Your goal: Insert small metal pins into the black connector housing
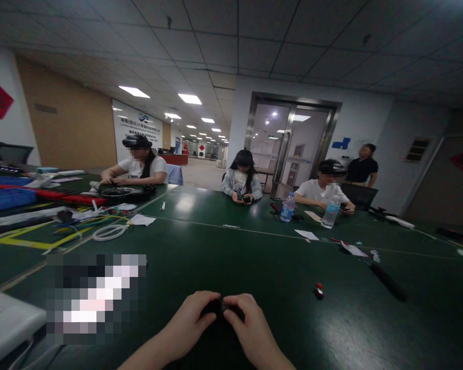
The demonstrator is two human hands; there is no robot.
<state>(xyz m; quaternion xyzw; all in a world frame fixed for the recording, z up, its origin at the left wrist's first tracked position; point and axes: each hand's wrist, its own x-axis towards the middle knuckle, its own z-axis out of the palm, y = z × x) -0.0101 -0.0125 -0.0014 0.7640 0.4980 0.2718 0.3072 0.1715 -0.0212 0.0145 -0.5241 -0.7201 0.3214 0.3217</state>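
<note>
Head view, clock centre: you faced 12 across a dark green table (200, 252), and the hours below were counted from the small dark object.
Small dark object: it sat between your fingertips at the near edge of the view, too hidden to identify.
Left hand: your left hand (193, 318) came in from 7 o'clock, fingers and thumb curled closed, gripping the object.
Right hand: your right hand (251, 321) came in from 5 o'clock, thumb and fingers pinched on the same small dark object (218, 308).
Red-and-black piece: a little red-and-black piece (318, 291) lay near 3 o'clock, apart from your right hand.
Black rod: a long black rod (388, 281) lay farther out at 3, slanting.
Bottles: the nearer-to-centre water bottle (287, 208) stood upright past 1 o'clock, the second bottle (331, 213) upright at 2.
Left-side items: a white box (11, 324) sat at 9, a pixelated patch hid something between, and a coil of white tubing (110, 233) lay at 10, with a blue tray (10, 199) beyond.
Co-workers: seated people in headsets worked at 11 (152, 167), just past 12 (241, 180) and between 1 and 2 (316, 187); another person (362, 167) stood at 2.
</note>
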